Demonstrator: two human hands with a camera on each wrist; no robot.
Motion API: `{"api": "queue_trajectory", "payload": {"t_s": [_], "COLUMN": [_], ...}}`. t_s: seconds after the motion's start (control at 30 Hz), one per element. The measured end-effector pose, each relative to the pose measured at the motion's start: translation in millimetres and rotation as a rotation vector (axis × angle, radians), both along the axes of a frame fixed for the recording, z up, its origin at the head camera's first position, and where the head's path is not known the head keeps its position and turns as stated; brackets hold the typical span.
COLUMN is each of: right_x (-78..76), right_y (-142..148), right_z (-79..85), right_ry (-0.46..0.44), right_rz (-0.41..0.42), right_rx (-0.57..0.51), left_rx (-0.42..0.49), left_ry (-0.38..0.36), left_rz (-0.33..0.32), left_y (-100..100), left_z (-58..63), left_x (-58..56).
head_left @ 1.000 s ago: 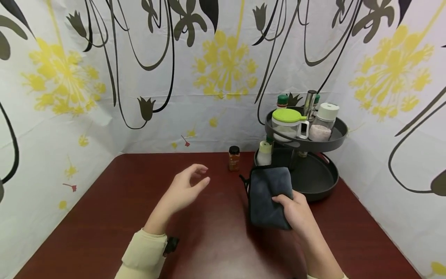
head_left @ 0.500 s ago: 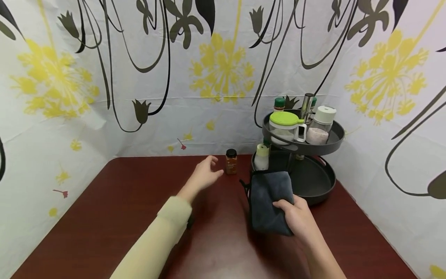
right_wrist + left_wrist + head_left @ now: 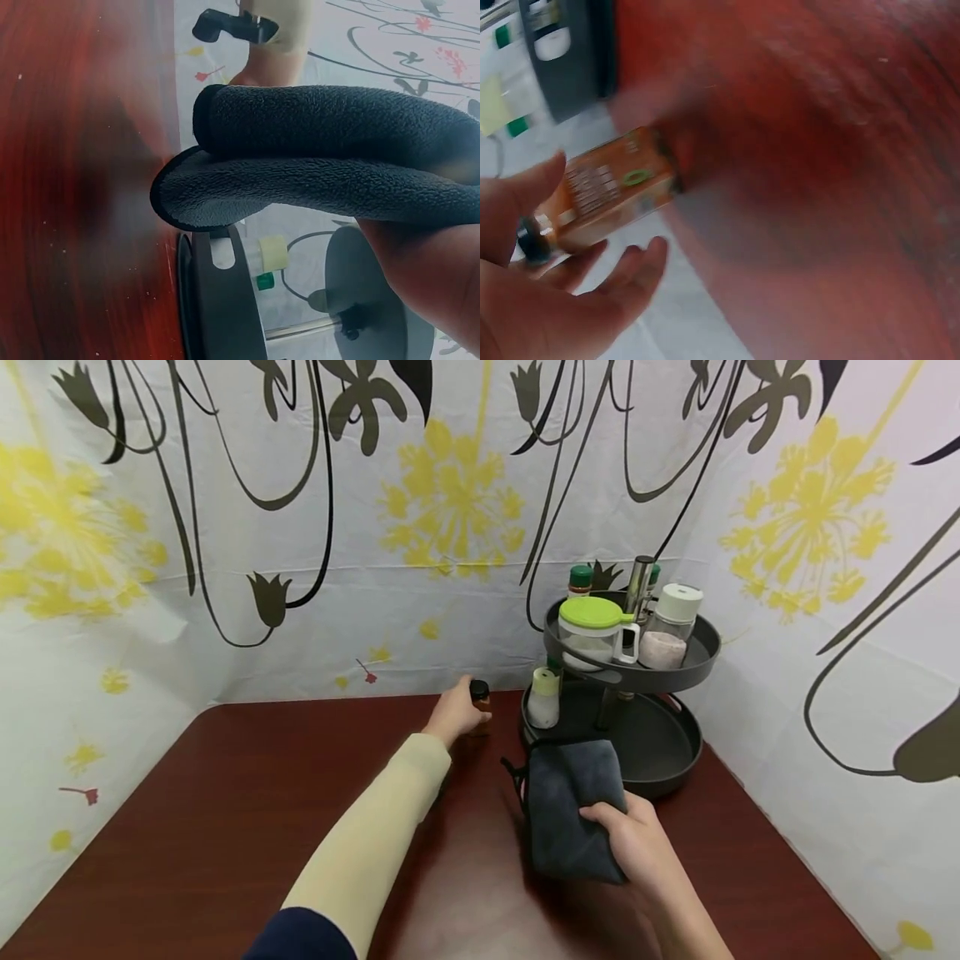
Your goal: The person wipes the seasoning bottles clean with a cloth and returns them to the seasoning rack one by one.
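Since the left hand [image 3: 455,714] is already right at the little black-capped jar [image 3: 615,180], that's the pairing I'd watch. The jar's near the back edge of the surface [image 3: 262,818], left of the two-tier tray [image 3: 660,752] and apart from it. Its long axis looks upright to me, cap up, though the wrist view is turned and blurry and the base is hidden in the head view, so no clue if it's off the surface.

The left hand comes in from the jar's left: thumb on the near side, fingers round the far side, jar in the gap. Can't tell if they're actually squeezing.

The right hand [image 3: 633,835] is well apart from the jar, off to the right and closer to the person, and it's busy anyway: it's pinching a folded dark cloth [image 3: 573,806], thumb on top, in front of the tray. So left is clearly nearer.
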State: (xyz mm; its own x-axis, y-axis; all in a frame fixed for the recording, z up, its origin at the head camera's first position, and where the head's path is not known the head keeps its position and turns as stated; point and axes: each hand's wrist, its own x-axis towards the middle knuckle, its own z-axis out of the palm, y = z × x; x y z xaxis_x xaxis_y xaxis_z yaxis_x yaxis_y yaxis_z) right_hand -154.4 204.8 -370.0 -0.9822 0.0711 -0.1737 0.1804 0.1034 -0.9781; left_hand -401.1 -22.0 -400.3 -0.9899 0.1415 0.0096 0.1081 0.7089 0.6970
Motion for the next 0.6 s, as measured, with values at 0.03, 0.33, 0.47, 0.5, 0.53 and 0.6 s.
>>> {"api": "queue_trajectory", "payload": {"t_s": [0.03, 0.33, 0.47, 0.5, 0.53, 0.6], "right_x": [0.0, -1.7, -4.4, -5.4, -6.3, -8.3], "right_y": [-0.3, -8.9, -12.9, -14.2, -15.7, -18.3], "right_z": [-0.5, 0.2, 1.7, 2.1, 2.9, 4.9], "right_ry": [0.003, -0.015, -0.018, -0.018, -0.019, -0.015], "right_rz": [0.000, 0.028, 0.037, 0.046, 0.049, 0.056], "right_rx": [0.007, -0.110, -0.125, -0.125, -0.122, -0.111], "left_rx": [-0.016, 0.101, 0.182, 0.191, 0.198, 0.212], "left_ry": [0.009, 0.098, 0.107, 0.113, 0.120, 0.137], "left_rz": [0.009, 0.031, 0.005, 0.006, 0.008, 0.020], "left_y": [1.1, -9.1, -22.0, -26.2, -30.7, -39.7], "left_z": [-1.4, 1.8, 14.0, 16.8, 19.4, 24.6], "left_x": [-0.8, 11.9, 19.0, 20.6, 22.3, 25.8]}}
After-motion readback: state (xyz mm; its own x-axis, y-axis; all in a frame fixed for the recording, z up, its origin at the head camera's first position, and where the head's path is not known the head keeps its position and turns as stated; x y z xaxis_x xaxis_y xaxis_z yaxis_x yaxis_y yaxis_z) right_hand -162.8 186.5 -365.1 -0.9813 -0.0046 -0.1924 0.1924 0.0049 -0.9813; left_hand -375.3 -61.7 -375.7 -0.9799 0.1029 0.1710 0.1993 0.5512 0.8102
